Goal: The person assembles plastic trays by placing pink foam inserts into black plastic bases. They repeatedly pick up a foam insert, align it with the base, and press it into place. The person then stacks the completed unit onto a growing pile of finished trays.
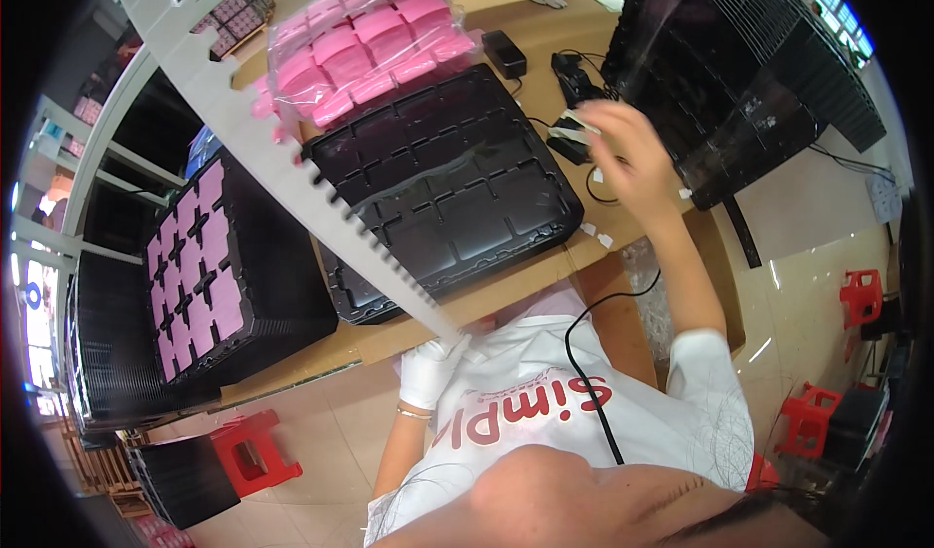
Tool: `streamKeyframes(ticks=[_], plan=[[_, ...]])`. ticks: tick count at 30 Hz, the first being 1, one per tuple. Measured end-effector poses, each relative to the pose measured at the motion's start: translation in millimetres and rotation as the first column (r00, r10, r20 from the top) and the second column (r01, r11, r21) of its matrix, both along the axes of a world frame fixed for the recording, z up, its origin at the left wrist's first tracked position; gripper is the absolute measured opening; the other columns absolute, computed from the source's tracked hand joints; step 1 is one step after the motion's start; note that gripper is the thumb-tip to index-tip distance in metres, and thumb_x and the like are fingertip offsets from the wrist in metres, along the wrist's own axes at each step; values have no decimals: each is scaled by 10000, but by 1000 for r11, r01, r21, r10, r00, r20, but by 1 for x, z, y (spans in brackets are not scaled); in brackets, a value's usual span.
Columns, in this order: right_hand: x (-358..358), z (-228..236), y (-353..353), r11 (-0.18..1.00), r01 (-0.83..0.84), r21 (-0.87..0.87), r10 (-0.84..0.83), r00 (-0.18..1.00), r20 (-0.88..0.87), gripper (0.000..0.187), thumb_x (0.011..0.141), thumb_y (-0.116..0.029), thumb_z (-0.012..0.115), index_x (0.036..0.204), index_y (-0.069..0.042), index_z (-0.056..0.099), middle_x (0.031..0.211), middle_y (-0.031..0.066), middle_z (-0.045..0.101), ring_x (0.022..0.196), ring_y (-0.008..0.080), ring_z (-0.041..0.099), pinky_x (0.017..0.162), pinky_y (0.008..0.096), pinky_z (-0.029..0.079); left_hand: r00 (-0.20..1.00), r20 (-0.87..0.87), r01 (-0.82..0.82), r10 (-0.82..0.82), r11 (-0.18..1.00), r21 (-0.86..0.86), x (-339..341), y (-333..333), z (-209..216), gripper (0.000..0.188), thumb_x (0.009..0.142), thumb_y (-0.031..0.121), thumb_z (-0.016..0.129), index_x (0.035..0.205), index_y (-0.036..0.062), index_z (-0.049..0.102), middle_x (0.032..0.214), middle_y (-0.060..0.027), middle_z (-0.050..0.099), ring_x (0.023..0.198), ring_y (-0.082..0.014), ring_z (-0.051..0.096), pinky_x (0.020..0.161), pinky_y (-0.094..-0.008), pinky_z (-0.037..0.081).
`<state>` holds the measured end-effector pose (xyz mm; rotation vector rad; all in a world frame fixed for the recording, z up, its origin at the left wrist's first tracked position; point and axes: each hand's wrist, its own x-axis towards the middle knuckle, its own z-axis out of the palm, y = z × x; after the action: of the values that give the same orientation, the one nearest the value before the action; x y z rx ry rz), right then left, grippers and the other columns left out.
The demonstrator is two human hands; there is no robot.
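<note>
In the head view, the white-gloved left hand (428,375) is grasping the narrow end of a long, pale notched strip (326,212), which is slanting from the upper left across a black tray (467,212). The right hand (630,159) is hovering over the worktop (384,342), right of the tray; its fingers are blurring beside a small pale slip (572,131), and whether they are pinching it, I cannot tell. The tray is lying on the worktop in front of the person. Behind it, pink pieces (365,42) are resting under clear plastic. A black stack (282,280) is standing to the left, its top tray holding pink inserts (216,307).
</note>
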<state>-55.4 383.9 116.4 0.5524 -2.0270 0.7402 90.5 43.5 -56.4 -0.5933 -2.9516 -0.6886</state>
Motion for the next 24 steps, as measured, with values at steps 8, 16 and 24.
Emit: streamKeyframes(ticks=[8, 16, 24], plan=[[-306, -9, -124, 917, -179, 355, 178, 983, 35, 219, 807, -76, 605, 1020, -36, 638, 1076, 109, 627, 996, 291, 603, 849, 400, 496, 975, 223, -85, 14, 947, 311, -3, -5, 21, 166, 807, 217, 737, 897, 80, 711, 840, -100, 694, 771, -270, 670, 706, -348, 527], [-361, 31, -142, 755, -428, 497, 93, 820, 565, 226, 695, -120, 767, 900, -61, 694, 890, 87, 694, 812, 245, 658, 712, 380, 512, 691, 711, -386, 130, 898, 211, 21, -52, 98, 276, 801, 330, 758, 918, 82, 728, 865, -71, 702, 741, -156, 657, 694, -282, 517], [-375, 36, -136, 930, -303, 209, 115, 779, 616, 177, 724, -213, 757, 821, -72, 715, 744, 104, 687, 680, 250, 651, 644, 375, 508, 921, 390, -380, 2, 226, 897, -24, -73, 104, 516, 977, 412, 507, 641, 28, 585, 672, -91, 609, 517, -141, 529, 519, -239, 421]])
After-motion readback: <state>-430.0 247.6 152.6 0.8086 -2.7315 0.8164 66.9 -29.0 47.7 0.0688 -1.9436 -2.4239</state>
